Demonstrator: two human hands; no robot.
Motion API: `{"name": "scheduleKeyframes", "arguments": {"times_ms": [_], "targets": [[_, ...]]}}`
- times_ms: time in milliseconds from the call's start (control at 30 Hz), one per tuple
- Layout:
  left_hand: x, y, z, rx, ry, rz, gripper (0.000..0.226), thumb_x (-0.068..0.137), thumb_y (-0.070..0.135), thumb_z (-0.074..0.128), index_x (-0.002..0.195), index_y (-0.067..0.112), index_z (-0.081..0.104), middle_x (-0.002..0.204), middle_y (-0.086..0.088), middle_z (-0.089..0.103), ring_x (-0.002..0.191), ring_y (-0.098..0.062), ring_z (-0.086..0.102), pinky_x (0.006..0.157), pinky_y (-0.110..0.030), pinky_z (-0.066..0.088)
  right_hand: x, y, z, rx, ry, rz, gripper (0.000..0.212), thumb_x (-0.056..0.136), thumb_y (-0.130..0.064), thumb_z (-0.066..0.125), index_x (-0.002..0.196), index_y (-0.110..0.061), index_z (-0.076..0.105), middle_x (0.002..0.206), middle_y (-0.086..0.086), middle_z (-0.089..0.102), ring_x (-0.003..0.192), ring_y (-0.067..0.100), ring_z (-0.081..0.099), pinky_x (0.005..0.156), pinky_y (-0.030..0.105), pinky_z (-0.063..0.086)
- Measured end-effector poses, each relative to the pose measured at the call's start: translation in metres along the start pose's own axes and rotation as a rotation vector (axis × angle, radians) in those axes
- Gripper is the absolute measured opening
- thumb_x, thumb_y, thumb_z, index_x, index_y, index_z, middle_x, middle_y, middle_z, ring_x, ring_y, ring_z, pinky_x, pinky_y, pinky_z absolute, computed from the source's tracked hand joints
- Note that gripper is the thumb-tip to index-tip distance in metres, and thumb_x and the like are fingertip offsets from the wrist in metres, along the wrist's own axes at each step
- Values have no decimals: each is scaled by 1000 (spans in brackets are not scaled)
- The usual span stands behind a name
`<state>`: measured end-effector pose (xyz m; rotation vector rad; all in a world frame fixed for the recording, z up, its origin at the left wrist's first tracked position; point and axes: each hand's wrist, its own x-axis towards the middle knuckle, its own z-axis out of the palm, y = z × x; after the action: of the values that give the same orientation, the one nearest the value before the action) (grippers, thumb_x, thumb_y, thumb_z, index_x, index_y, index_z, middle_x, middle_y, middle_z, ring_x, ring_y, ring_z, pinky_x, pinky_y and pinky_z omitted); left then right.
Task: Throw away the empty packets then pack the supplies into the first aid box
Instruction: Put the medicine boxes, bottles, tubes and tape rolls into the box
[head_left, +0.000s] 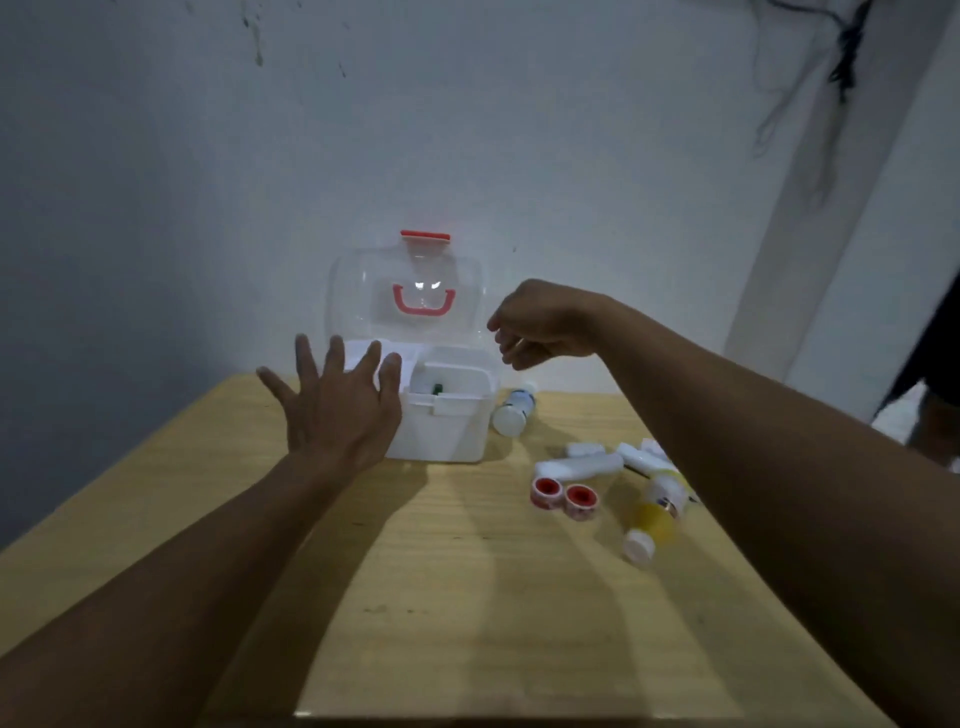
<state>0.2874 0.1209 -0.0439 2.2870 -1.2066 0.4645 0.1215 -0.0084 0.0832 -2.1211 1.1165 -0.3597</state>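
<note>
The white first aid box (447, 426) stands at the far side of the wooden table (457, 597), its clear lid (405, 296) with red handle and latch raised upright. A white inner tray sits in the box with something small and dark green in it. My left hand (337, 410) is spread open just left of the box, covering its left corner. My right hand (540, 325) hovers above the box's right side, fingers loosely curled with nothing visible in them. To the right lie a white bottle (514, 410), two red-cored tape rolls (563, 499), white tubes (582, 465) and a yellow bottle (652, 519).
A bare white wall rises right behind the box. The table's left edge slants close to my left arm. My right forearm crosses over part of the supplies. A dark shape and a white object show at the far right edge.
</note>
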Motion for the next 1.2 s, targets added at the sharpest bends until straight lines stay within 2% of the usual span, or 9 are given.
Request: {"name": "scheduleKeyframes", "arguments": {"times_ms": [133, 233, 333, 467, 567, 667, 867, 1033, 1200], "targets": [[-10, 12, 9, 3, -15, 83, 72, 92, 63, -1, 148, 36, 33, 161, -9, 20, 149, -34, -5, 111, -68, -8, -22, 25, -23, -201, 41, 3, 30, 93, -1, 52, 120, 5, 64, 115, 21, 68, 105, 29, 69, 88, 43, 59], [-11, 10, 12, -6, -10, 97, 73, 91, 63, -2, 148, 34, 34, 161, -10, 18, 149, -34, -2, 112, -68, -4, -33, 50, -27, -428, 30, 9, 34, 88, -1, 62, 121, -1, 68, 119, 15, 69, 107, 28, 68, 92, 41, 57], [-11, 9, 10, 1, -12, 110, 74, 90, 62, -2, 148, 34, 35, 161, -11, 17, 149, -35, 0, 113, -67, -4, -37, 76, -21, -701, -84, 24, 48, 78, -4, 74, 126, -10, 68, 126, 7, 68, 111, 28, 65, 95, 40, 53], [-11, 10, 11, -9, -6, 105, 71, 92, 61, 1, 148, 34, 35, 161, -11, 18, 149, -34, 1, 113, -67, -4, -40, 102, -8, -862, -221, 44, 62, 76, -17, 78, 135, -18, 61, 127, 3, 64, 112, 24, 61, 94, 36, 52], [-11, 11, 11, -16, -8, 94, 69, 93, 60, 1, 148, 34, 34, 161, -12, 19, 149, -34, 2, 114, -66, -4, -33, 117, -2, -836, -203, 8, 58, 72, -26, 82, 128, -23, 66, 113, -2, 67, 100, 20, 61, 83, 32, 51], [-11, 10, 12, -28, -4, 95, 68, 94, 59, 3, 149, 33, 33, 161, -11, 20, 150, -33, 3, 114, -66, -4, -25, 123, -1, -789, -150, -25, 52, 70, -28, 84, 120, -27, 70, 113, -3, 69, 96, 18, 61, 81, 31, 51], [-7, 6, 14, -64, 28, 82, 68, 93, 59, 3, 149, 34, 31, 160, -8, 25, 150, -29, 7, 116, -63, -1, -19, 128, 1, -795, -120, -54, 50, 73, -36, 79, 120, -23, 66, 115, -3, 63, 99, 18, 60, 83, 33, 52], [-5, 0, 12, -84, 35, 52, 66, 94, 56, 5, 148, 33, 34, 159, -7, 26, 150, -27, 8, 116, -60, 0, -19, 131, 3, -844, -97, -43, 45, 74, -43, 74, 111, -18, 71, 100, 0, 70, 90, 19, 65, 74, 32, 52], [-4, -5, 10, -65, 2, 34, 62, 96, 54, 7, 147, 33, 37, 160, -8, 24, 150, -28, 6, 117, -59, 1, -26, 109, -24, -849, -19, -78, 50, 77, -40, 74, 119, -15, 67, 115, 2, 66, 99, 22, 63, 81, 34, 52]]}}
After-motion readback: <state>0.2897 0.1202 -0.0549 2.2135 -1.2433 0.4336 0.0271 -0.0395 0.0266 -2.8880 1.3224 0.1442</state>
